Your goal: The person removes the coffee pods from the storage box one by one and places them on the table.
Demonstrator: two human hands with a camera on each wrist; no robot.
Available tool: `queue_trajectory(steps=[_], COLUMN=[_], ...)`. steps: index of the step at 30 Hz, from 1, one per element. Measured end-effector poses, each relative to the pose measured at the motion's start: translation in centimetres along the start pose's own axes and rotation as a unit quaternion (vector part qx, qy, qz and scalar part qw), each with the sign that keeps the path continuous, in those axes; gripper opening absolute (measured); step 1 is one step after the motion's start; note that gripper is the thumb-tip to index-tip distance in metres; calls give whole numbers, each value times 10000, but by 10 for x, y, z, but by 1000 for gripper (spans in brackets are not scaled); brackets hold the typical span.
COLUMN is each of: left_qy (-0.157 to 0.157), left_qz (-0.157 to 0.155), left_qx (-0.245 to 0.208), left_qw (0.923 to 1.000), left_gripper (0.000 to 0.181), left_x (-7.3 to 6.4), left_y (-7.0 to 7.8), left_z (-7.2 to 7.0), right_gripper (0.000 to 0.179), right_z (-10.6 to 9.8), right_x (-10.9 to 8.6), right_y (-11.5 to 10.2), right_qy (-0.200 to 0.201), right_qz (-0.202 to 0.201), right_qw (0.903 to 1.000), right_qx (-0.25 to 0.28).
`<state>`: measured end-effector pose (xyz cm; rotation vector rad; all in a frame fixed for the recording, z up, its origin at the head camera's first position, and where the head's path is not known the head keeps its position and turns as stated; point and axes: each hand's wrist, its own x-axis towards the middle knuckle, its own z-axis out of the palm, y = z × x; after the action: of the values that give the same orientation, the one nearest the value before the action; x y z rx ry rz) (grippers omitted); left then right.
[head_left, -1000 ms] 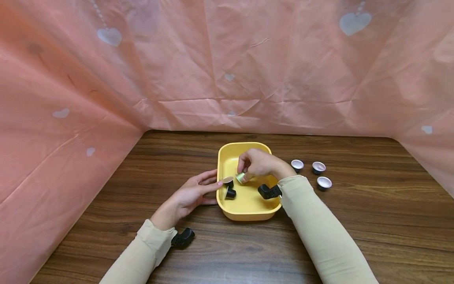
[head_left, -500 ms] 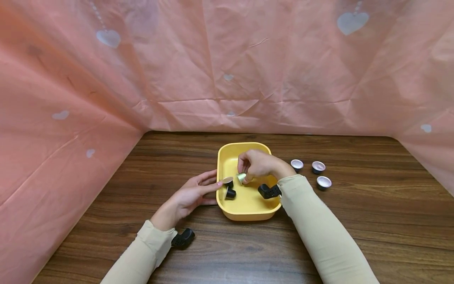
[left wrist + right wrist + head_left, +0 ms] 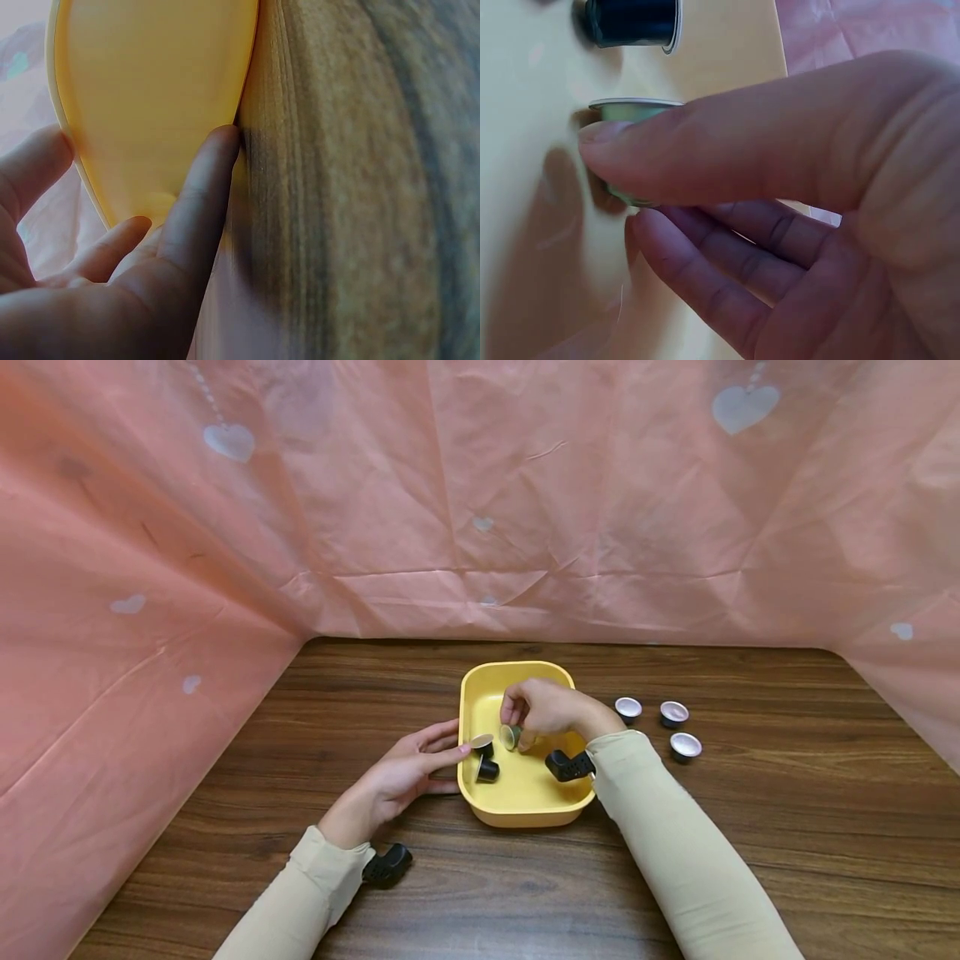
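Note:
In the head view a yellow plastic tub (image 3: 528,818) sits on the wooden table. My right hand (image 3: 547,706) reaches inside it and pinches a green coffee capsule (image 3: 511,737) between thumb and fingers. The right wrist view has my thumb lying across that capsule's green side (image 3: 634,112), close over the tub's floor. Two black coffee capsules lie by the tub's left wall, one with its lid up (image 3: 482,742), the other on its side (image 3: 488,769). My left hand (image 3: 397,777) touches that wall from outside with extended fingers, its thumb (image 3: 45,161) at the rim.
Three dark capsules with pale lids stand to the right of the tub: a left one (image 3: 628,707), a far right one (image 3: 673,713) and a nearer one (image 3: 686,747). A pink curtain with hearts (image 3: 480,568) encloses the table's back and sides.
The green capsule has turned within my right hand's fingers, so its rim and lid now face more to the left. My left hand and the tub have stayed in place.

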<state>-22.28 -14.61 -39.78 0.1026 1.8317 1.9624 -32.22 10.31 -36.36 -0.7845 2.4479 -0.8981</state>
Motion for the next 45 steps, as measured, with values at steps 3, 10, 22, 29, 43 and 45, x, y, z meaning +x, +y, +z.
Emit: queue_trajectory(steps=[3,10,22,29,43,45], left_qy=[24,-4,-35,-34,-36,-44], left_qz=[-12,-4,4,2,16,11], left_qx=[3,-20,-71,-67,-62,-52], left_qw=[10000,10000,10000,10000,10000,10000], left_gripper=[66,67,67,67,66,65], left_x=[0,0,-1,-1,1,1], left_y=[0,0,1,1,1,0], left_z=[0,0,1,0,1,0], right_gripper=[42,56,73,59,32,32], right_z=[0,0,0,1,3,2], right_x=[0,-2,-3,-2,-2,-3], right_y=[0,-3,-5,-4,-6,-6], right_qy=[51,87,-95,-116,276,474], right_qz=[-30,-138,-101,-245,-495,-629], right_qw=[10000,9999,9998,9992,9983,9968], right_qx=[-6,36,-164,-284,-123,125])
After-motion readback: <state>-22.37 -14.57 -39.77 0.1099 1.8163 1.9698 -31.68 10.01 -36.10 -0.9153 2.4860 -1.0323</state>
